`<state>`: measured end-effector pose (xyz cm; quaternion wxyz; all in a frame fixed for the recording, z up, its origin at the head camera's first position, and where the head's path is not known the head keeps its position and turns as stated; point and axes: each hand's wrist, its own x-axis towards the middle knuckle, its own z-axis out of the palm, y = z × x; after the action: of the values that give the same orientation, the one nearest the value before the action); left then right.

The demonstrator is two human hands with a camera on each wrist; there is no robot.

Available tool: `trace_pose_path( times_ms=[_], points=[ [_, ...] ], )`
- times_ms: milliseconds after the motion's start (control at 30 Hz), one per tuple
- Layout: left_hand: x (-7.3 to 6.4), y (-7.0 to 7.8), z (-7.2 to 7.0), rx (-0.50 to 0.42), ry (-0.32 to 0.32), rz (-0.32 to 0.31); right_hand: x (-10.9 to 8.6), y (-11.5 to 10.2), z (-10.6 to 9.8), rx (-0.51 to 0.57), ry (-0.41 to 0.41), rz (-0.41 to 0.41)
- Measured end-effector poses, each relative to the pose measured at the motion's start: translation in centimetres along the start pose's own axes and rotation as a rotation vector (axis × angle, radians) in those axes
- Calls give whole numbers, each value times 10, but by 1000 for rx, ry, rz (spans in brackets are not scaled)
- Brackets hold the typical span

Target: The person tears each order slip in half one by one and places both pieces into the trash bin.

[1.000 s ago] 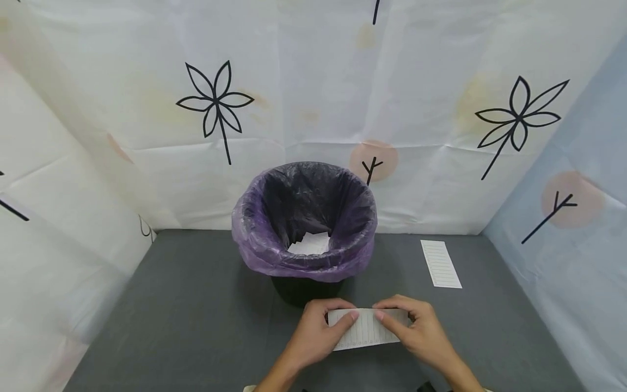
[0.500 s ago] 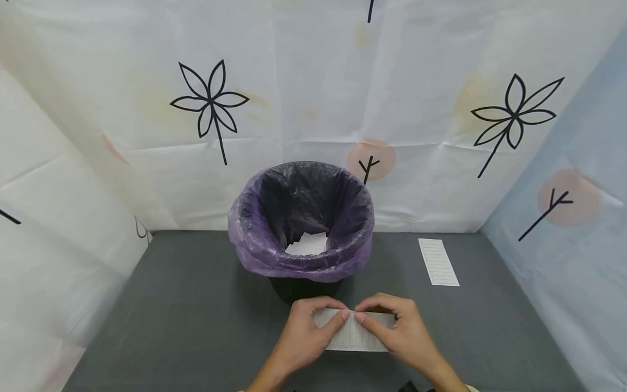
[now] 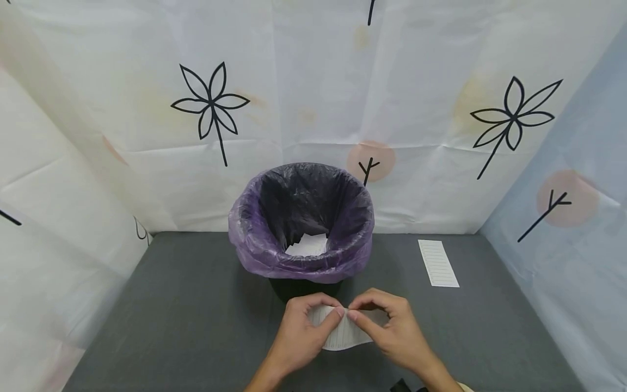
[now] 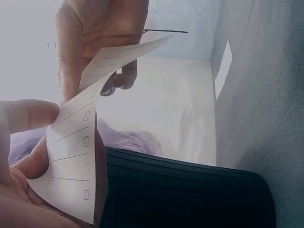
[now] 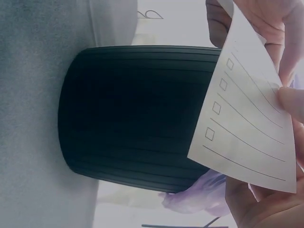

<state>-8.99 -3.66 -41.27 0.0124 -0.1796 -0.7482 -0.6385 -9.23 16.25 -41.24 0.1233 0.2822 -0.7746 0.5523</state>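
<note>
A lined white paper slip point(image 3: 338, 336) with small checkboxes is held up between both hands, in front of the bin. My left hand point(image 3: 299, 333) pinches its top edge between thumb and fingers. Close beside it, my right hand point(image 3: 393, 331) pinches the same edge, the thumb tips almost meeting. Both wrist views show the slip point(image 4: 71, 164) bowed, one half curving away from the other. Just beyond the hands stands a dark ribbed bin point(image 5: 137, 118) with a purple plastic liner point(image 3: 301, 268) folded over its rim. White paper pieces point(image 3: 309, 245) lie inside.
Another lined paper slip point(image 3: 438, 263) lies flat on the grey table point(image 3: 196, 316), right of the bin. Printed white fabric point(image 3: 313, 120) hangs behind and on both sides. A thin dark cord point(image 3: 142, 231) shows at the back left corner.
Both hands have slid closer together along the slip's top edge and shifted slightly left. The slip was nearly flat and now bends. The bin and the other slip stay put.
</note>
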Motion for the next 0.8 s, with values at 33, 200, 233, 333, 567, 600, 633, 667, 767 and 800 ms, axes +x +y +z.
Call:
trace_pose_path(
  times_ms=[33, 200, 233, 333, 567, 600, 633, 667, 767, 800],
  points=[
    [0, 0, -1, -9, -3, -7, 1, -1, 1, -1, -1, -3],
    [1, 1, -4, -45, -5, -40, 3, -2, 4, 7, -6, -27],
    [1, 1, -5, -53, -6, -45, 3, -2, 5, 8, -6, -39],
    [2, 0, -8, -71, -9, -62, 3, -2, 7, 9, -1, -49],
    [3, -1, -11, -88, -9, -50, 5, -4, 10, 13, 18, -58],
    [3, -1, -12, -93, -8, -52, 5, -4, 10, 15, 20, -58],
    [3, -1, -12, -100, -9, -54, 6, -4, 10, 17, 24, -58],
    [3, -1, -12, -109, -10, -61, 6, -5, 10, 19, 27, -58],
    [3, -1, -14, -132, -5, -73, 6, -5, 10, 21, 47, -78],
    [3, -1, -14, -135, 0, -76, 7, -6, 10, 24, 54, -90]
  ],
)
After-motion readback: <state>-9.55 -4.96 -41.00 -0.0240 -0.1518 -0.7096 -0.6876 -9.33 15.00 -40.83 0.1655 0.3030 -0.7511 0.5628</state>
